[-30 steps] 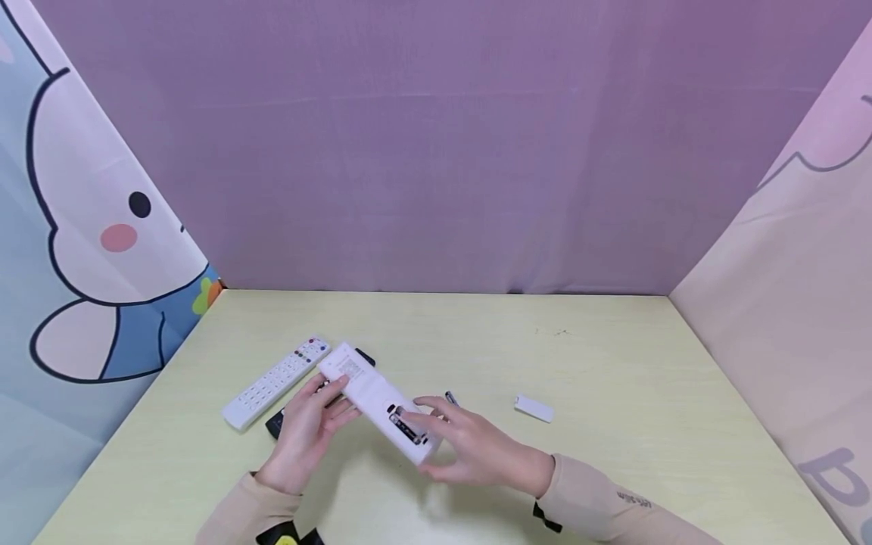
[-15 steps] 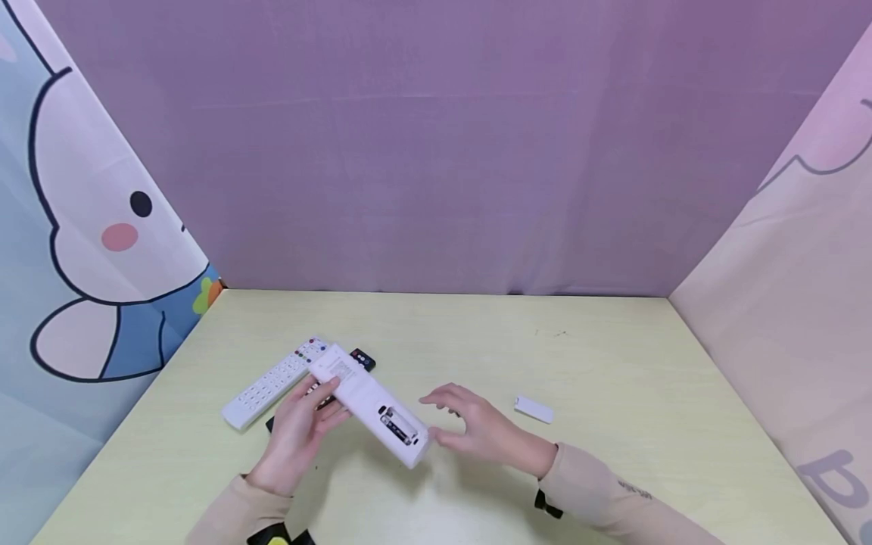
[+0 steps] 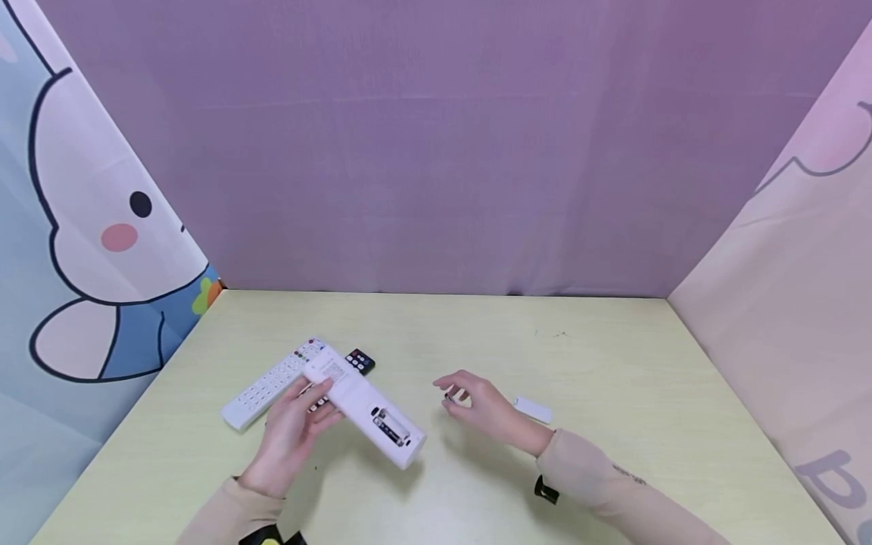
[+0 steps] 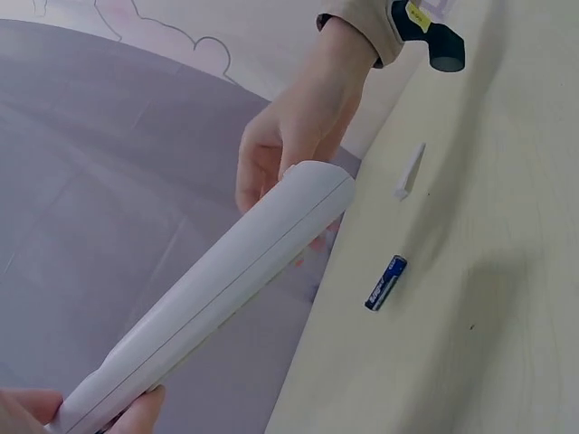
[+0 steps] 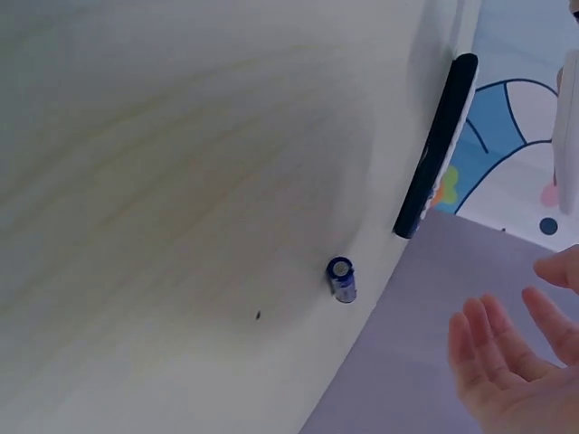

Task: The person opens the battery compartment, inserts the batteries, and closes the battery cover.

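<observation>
My left hand (image 3: pixel 293 435) grips a white remote control (image 3: pixel 361 397) by its far end, back side up and raised off the table. Its battery compartment (image 3: pixel 391 427) is uncovered, and one dark battery shows along one side of it. My right hand (image 3: pixel 485 409) hovers to the right of the remote, fingers loosely bent and thumb apart. Under those fingers a blue battery (image 4: pixel 386 283) lies on the table, not touched in the wrist views. In the head view the right fingers mostly cover it. The right wrist view shows the same battery (image 5: pixel 342 279) end-on.
A second white remote (image 3: pixel 272 384) lies button side up at the left. Beside it a black remote (image 3: pixel 361 362) is partly hidden by the held one. A small white battery cover (image 3: pixel 534 409) lies beyond my right wrist. A purple curtain (image 3: pixel 436 166) hangs behind the table.
My right hand has left the remote's battery compartment and moved right, over the loose battery. My left hand has drawn the remote slightly left.
</observation>
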Demonstrator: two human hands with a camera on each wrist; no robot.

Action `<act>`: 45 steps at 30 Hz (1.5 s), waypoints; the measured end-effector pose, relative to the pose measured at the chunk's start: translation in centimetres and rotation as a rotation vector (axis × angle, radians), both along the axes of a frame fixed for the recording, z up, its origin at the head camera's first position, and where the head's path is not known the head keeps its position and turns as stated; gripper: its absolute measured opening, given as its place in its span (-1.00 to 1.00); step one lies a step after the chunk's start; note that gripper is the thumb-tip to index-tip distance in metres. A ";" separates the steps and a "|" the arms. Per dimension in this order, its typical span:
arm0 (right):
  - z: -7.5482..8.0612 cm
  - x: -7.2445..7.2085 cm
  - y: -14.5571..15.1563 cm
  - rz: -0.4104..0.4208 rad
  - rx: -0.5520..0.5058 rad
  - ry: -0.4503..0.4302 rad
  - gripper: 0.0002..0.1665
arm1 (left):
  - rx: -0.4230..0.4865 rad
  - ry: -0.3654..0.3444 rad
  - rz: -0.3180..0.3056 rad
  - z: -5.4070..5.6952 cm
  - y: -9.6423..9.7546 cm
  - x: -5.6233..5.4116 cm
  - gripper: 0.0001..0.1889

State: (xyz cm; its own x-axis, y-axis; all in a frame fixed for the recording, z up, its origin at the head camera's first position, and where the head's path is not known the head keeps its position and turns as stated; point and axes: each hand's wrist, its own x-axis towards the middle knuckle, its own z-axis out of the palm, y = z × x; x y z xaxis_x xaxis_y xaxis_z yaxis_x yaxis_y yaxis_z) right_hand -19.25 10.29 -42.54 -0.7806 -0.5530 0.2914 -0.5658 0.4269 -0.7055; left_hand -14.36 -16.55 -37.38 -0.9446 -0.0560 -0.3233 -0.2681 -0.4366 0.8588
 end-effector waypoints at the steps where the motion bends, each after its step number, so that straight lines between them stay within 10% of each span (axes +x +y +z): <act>1: -0.1 -0.2 0.0 -0.006 -0.004 -0.020 -0.66 | -0.001 -0.007 0.003 0.0 0.0 0.0 -0.42; 24: -2.0 -2.8 0.4 -0.144 0.055 -0.283 -0.69 | -0.040 -0.001 0.007 -0.1 -0.6 0.1 -0.45; 45: -2.9 -3.5 0.1 -0.153 0.170 -0.329 -0.69 | -0.038 -0.009 0.020 -0.2 -0.8 0.2 -0.46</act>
